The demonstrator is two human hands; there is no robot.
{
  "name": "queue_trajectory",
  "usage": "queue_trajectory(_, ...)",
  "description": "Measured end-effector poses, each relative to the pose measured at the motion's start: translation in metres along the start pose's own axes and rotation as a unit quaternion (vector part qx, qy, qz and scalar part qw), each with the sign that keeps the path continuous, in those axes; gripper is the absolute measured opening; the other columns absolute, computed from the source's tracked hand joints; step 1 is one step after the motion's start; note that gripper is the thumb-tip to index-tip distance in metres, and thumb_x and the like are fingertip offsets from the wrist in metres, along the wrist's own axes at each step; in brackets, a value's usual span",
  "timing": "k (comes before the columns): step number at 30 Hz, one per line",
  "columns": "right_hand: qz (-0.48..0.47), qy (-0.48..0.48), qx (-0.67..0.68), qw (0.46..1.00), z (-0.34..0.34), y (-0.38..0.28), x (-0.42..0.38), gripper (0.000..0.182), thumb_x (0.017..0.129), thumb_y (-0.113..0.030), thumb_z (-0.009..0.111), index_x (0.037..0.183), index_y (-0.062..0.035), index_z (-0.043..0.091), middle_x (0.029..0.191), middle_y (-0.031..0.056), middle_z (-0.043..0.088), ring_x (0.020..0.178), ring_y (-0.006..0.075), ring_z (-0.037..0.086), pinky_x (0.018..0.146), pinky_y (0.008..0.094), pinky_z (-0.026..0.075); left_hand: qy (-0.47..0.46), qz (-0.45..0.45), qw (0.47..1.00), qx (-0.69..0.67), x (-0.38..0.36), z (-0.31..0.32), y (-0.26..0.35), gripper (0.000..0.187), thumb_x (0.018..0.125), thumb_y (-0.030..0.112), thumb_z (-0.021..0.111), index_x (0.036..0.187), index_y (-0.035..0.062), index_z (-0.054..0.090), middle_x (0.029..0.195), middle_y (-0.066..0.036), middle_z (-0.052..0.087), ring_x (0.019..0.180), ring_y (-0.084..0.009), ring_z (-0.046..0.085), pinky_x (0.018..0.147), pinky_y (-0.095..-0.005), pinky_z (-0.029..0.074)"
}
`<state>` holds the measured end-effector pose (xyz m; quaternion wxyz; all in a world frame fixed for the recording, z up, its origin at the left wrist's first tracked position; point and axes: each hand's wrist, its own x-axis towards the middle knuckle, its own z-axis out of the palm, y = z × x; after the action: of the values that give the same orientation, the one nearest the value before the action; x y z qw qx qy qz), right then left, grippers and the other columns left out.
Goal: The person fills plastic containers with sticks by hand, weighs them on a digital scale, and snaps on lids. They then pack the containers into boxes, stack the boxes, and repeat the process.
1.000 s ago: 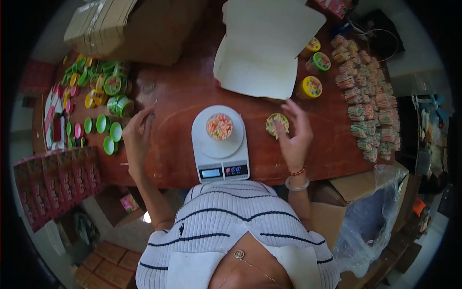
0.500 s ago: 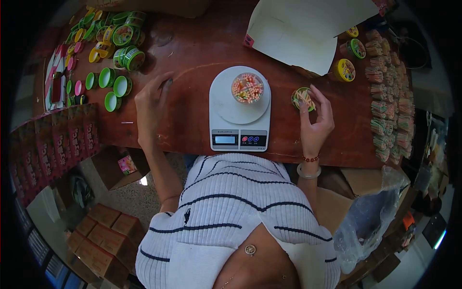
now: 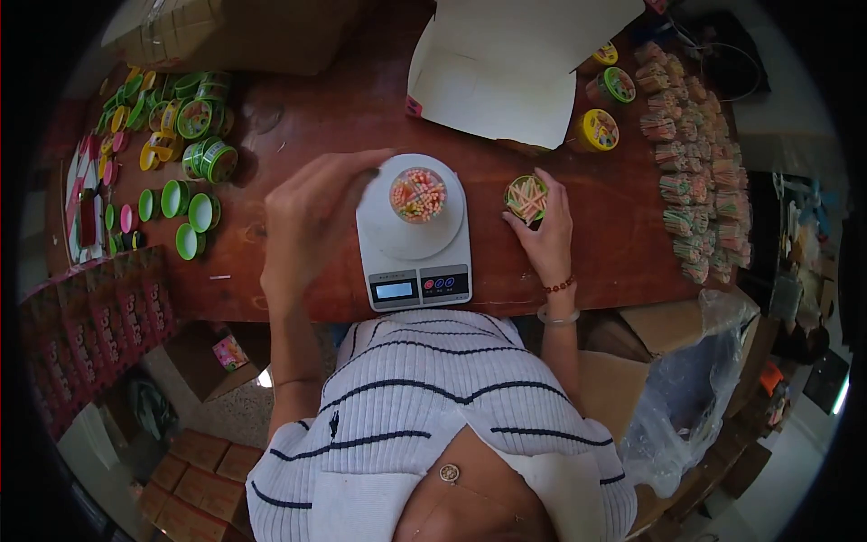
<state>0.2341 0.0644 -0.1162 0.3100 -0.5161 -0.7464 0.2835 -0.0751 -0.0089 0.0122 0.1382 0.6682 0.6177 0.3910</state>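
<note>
On the white kitchen scale [image 3: 384, 239] stands a clear round tub [image 3: 418, 195] filled with short sticks with pink and orange ends. My left hand [image 3: 316, 208] hovers at the scale's left side, holding nothing, its fingers stretched toward the tub and somewhat blurred. To the right of the scale is a small round green-rimmed tub [image 3: 526, 199] with pale sticks lying crosswise in it. My right hand [image 3: 547, 231] grips this tub, thumb at its near edge and fingers along its right side. The scale's display is lit, but I cannot read it.
Many bundles of sticks [image 3: 691, 172] line the table's right end. Lidded tubs [image 3: 598, 130] stand beside an open white box [image 3: 497, 81]. Green and yellow lids and rims [image 3: 194, 117] pile up at the left, with green cups [image 3: 204, 213] nearer. A cardboard box [image 3: 226, 36] sits at the back.
My left hand has moved right and up to the scale. My right hand's fingers have shifted from over the sticks to the green-rimmed tub's side. The whole view has shifted a little.
</note>
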Motion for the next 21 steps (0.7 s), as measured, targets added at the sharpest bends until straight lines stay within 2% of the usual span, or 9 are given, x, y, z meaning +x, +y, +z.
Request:
queue_trajectory(1, -0.002, 0.007, -0.002, 1.0, -0.002, -0.006, -0.001, 0.074, 0.072, -0.009, 0.091, 0.137, -0.0031, 0.056, 0.135, 0.0173, 0.061, 0.119, 0.0337, 0.063, 0.099, 0.0397, 0.053, -0.032, 0.034, 0.999, -0.006, 0.01, 0.011, 0.014, 0.023, 0.091, 0.001, 0.07, 0.113, 0.0047, 0.075, 0.104, -0.013, 0.076, 0.092, -0.0283, 0.075, 0.079, -0.0373, 0.059)
queue_trajectory(3, 0.07, 0.001, 0.057, 0.996, -0.007, -0.02, -0.003, 0.072, 0.072, -0.008, 0.091, 0.134, -0.0019, 0.055, 0.13, 0.0185, 0.062, 0.123, 0.0373, 0.059, 0.101, 0.0426, 0.052, -0.092, 0.099, 0.989, -0.053, 0.018, 0.047, 0.037, 0.029, 0.089, -0.001, 0.066, 0.117, 0.0024, 0.071, 0.101, -0.013, 0.073, 0.092, -0.0301, 0.073, 0.077, -0.0401, 0.059)
queue_trajectory(5, 0.072, 0.018, 0.072, 0.995, -0.002, -0.018, -0.005, 0.07, 0.071, -0.006, 0.09, 0.133, -0.0029, 0.056, 0.126, 0.0172, 0.065, 0.122, 0.037, 0.06, 0.1, 0.0431, 0.053, -0.184, 0.116, 0.976, -0.02, 0.01, 0.094, 0.048, 0.041, 0.087, -0.001, 0.063, 0.127, -0.0001, 0.06, 0.099, -0.018, 0.066, 0.09, -0.0336, 0.07, 0.076, -0.043, 0.059)
queue_trajectory(9, -0.013, 0.06, -0.038, 0.997, 0.004, -0.008, -0.011, 0.078, 0.068, -0.002, 0.089, 0.138, -0.0053, 0.054, 0.127, 0.0154, 0.064, 0.12, 0.0383, 0.059, 0.1, 0.0423, 0.052, -0.209, 0.033, 0.977, 0.022, -0.015, 0.163, 0.047, 0.05, 0.085, -0.001, 0.062, 0.134, -0.0012, 0.051, 0.096, -0.022, 0.06, 0.089, -0.0398, 0.068, 0.076, -0.0465, 0.058)
queue_trajectory(12, -0.018, 0.113, -0.019, 0.993, -0.013, -0.022, -0.019, 0.07, 0.069, 0.0, 0.087, 0.134, -0.0071, 0.061, 0.127, 0.0141, 0.063, 0.119, 0.0369, 0.058, 0.099, 0.0427, 0.052, -0.17, 0.023, 0.985, -0.032, -0.013, 0.182, 0.035, 0.047, 0.089, 0.001, 0.062, 0.133, -0.002, 0.047, 0.098, -0.029, 0.059, 0.089, -0.0464, 0.066, 0.076, -0.0503, 0.056)
queue_trajectory(14, -0.038, 0.043, -0.053, 0.997, -0.03, -0.018, -0.024, 0.05, 0.072, 0.0, 0.085, 0.12, -0.006, 0.072, 0.119, 0.0125, 0.068, 0.112, 0.0315, 0.064, 0.092, 0.0419, 0.053, -0.18, -0.022, 0.98, -0.078, -0.009, 0.182, 0.034, 0.034, 0.093, 0.004, 0.062, 0.125, -0.001, 0.05, 0.1, -0.03, 0.06, 0.088, -0.0504, 0.064, 0.076, -0.0528, 0.055)
queue_trajectory(15, -0.039, 0.042, -0.049, 0.997, -0.031, -0.014, -0.025, 0.05, 0.072, 0.0, 0.085, 0.12, -0.006, 0.072, 0.119, 0.0125, 0.068, 0.112, 0.0315, 0.064, 0.092, 0.0419, 0.053, -0.18, -0.024, 0.981, -0.075, -0.007, 0.183, 0.033, 0.034, 0.093, 0.004, 0.062, 0.125, -0.001, 0.05, 0.1, -0.03, 0.06, 0.088, -0.0504, 0.064, 0.076, -0.0528, 0.055)
queue_trajectory(17, -0.055, 0.001, 0.018, 0.998, -0.03, -0.006, -0.023, 0.026, 0.076, 0.004, 0.082, 0.101, -0.0028, 0.077, 0.106, 0.0116, 0.072, 0.101, 0.0289, 0.069, 0.086, 0.038, 0.056, -0.19, -0.029, 0.977, -0.093, -0.005, 0.181, 0.031, 0.022, 0.097, 0.008, 0.062, 0.116, 0.0, 0.054, 0.099, -0.03, 0.063, 0.088, -0.0516, 0.064, 0.075, -0.0537, 0.054)
queue_trajectory(21, -0.075, 0.019, 0.067, 0.995, -0.032, -0.009, -0.017, 0.02, 0.08, 0.007, 0.079, 0.099, -0.0002, 0.078, 0.096, 0.0116, 0.073, 0.089, 0.0268, 0.072, 0.08, 0.034, 0.057, -0.17, -0.042, 0.977, -0.12, -0.007, 0.184, 0.024, 0.016, 0.096, 0.009, 0.064, 0.108, 0.0005, 0.057, 0.095, -0.027, 0.066, 0.088, -0.0503, 0.065, 0.074, -0.0543, 0.054)
